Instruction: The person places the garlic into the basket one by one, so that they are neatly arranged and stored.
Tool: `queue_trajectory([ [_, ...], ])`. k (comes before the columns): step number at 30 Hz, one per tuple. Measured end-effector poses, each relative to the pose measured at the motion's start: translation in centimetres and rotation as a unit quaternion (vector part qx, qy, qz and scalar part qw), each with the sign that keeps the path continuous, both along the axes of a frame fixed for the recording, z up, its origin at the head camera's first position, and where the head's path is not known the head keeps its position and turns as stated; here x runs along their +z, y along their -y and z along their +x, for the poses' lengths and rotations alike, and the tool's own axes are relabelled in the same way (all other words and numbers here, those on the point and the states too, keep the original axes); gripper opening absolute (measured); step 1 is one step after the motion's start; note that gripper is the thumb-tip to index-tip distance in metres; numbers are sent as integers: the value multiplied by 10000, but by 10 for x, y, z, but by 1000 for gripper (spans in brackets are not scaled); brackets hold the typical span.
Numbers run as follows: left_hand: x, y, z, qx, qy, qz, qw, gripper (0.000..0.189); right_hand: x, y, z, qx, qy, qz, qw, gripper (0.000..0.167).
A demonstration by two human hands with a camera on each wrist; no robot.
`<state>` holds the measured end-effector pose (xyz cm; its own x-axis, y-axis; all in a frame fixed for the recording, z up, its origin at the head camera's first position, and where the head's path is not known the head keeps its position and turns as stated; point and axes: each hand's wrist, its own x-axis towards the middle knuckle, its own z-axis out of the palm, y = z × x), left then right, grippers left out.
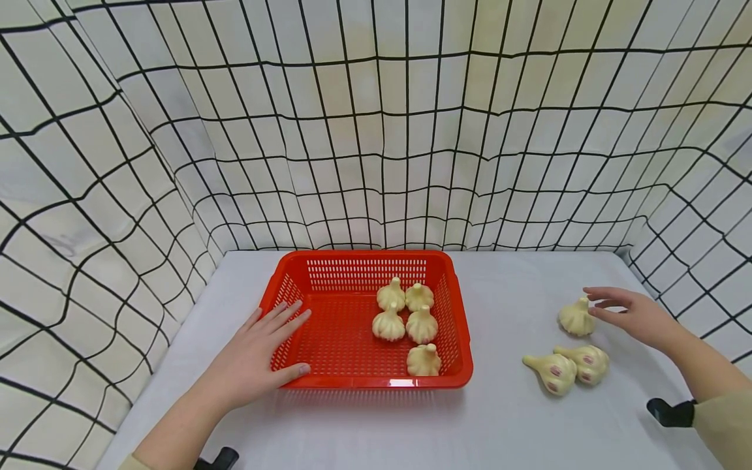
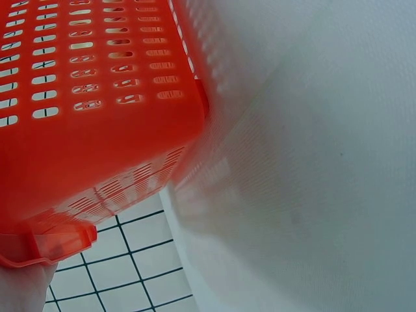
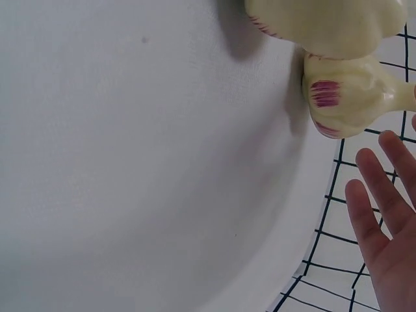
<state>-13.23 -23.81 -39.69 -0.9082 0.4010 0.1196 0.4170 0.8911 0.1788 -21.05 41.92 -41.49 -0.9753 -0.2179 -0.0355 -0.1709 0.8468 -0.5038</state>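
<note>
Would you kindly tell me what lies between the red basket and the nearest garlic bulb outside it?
Only bare white tabletop lies between the red basket and that garlic bulb, as the head view shows.

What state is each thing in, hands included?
Basket: upright, partly filled
Five garlic bulbs in it: stems up, toward its right side
Single bulb: upright on the table
Two other bulbs: lying on their sides
Left hand: fingers spread, at the basket's left rim
Right hand: at the upright bulb's stem; contact unclear
</note>
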Motion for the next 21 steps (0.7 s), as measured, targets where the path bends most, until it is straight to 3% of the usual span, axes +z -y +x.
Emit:
queue_trajectory([
  [12, 1, 0, 0, 10, 48, -27, 10000, 86, 5, 8, -7, 61, -161, 405, 9990, 53],
  [21, 1, 0, 0, -2, 13, -66, 10000, 85, 6, 10, -10, 54, -48, 593, 9982, 51],
])
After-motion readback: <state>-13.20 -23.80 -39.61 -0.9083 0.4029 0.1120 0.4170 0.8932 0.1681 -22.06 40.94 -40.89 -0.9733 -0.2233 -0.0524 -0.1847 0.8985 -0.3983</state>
